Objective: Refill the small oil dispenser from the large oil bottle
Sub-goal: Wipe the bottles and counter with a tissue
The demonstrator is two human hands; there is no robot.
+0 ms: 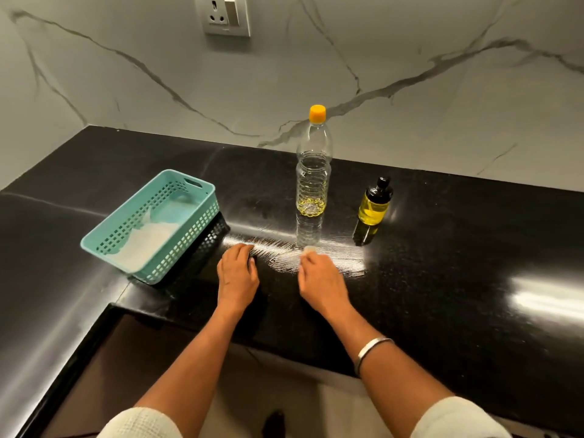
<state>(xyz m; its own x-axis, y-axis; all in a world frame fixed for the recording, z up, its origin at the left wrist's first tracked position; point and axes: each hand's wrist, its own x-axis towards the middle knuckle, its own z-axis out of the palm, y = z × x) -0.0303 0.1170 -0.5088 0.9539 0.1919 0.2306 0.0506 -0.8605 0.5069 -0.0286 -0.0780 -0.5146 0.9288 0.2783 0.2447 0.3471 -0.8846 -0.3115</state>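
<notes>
The large clear oil bottle [313, 172] stands upright on the black counter [442, 248] with its orange cap on and a little yellow oil at the bottom. To its right stands the small oil dispenser [375, 202], dark-topped and holding yellow oil, with its black cap on. My left hand [237, 273] rests on the counter in front of the bottle, fingers loosely bent and holding nothing I can see. My right hand [320, 279] lies just below the bottle's base, with its fingertips pinching a small pale piece [310, 248]. Neither hand touches the bottle or the dispenser.
A teal plastic basket [151, 226] with white material inside sits at the left, near my left hand. Pale smears streak the counter between my hands and the bottles. A marble wall with a socket [226, 14] stands behind. The counter's front edge runs under my forearms.
</notes>
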